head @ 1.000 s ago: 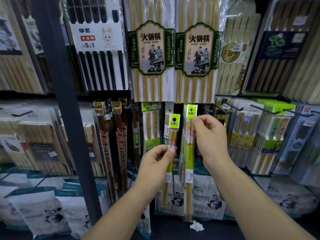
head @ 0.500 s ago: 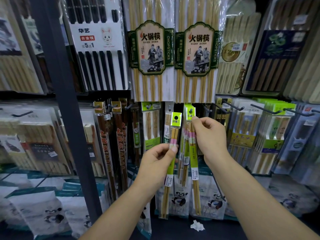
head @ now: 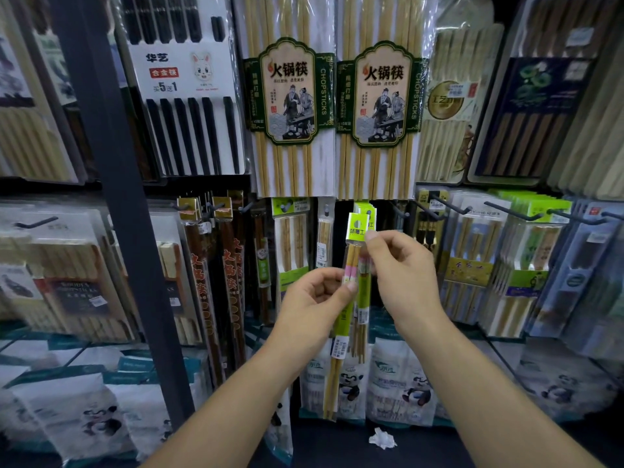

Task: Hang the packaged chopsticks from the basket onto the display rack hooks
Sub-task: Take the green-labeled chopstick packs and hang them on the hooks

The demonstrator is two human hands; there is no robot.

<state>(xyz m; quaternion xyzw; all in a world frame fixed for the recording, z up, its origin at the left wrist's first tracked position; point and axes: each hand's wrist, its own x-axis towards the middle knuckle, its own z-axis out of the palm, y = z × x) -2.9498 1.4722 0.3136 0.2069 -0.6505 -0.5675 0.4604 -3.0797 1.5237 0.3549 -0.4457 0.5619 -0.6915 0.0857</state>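
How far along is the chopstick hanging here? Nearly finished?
Done: a few green-topped packs hang just behind the one being handled. In hand: the left hand grips one pack at its middle, and the right hand pinches its green header, level with theirs; it does not look hooked yet. Left: hooking it, then any others; the basket is out of view, so how many is unknown.
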